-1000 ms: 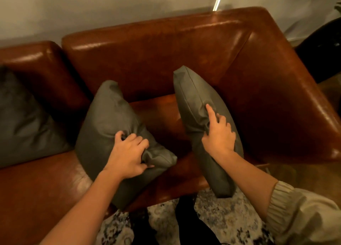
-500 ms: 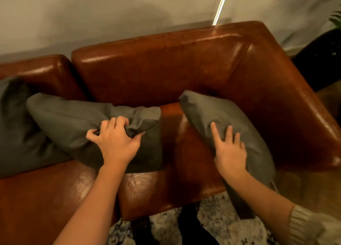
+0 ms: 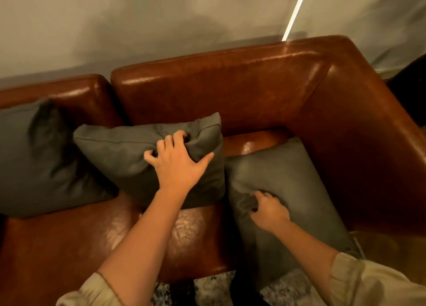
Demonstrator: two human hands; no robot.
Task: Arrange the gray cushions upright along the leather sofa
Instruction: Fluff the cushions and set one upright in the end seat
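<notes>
Gray cushions [image 3: 129,153] now propped against the sofa [image 3: 230,88] back, both hands [image 3: 177,165] still gripping them; arrangement nearly done.

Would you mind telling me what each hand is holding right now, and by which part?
Left hand grips the middle cushion near its upper right corner. Right hand pinches the face fabric of the right cushion.

bare seat strip [image 3: 251,144] open behind right cushion [image 3: 288,178], armrest [image 3: 368,144] blocking right side
</notes>
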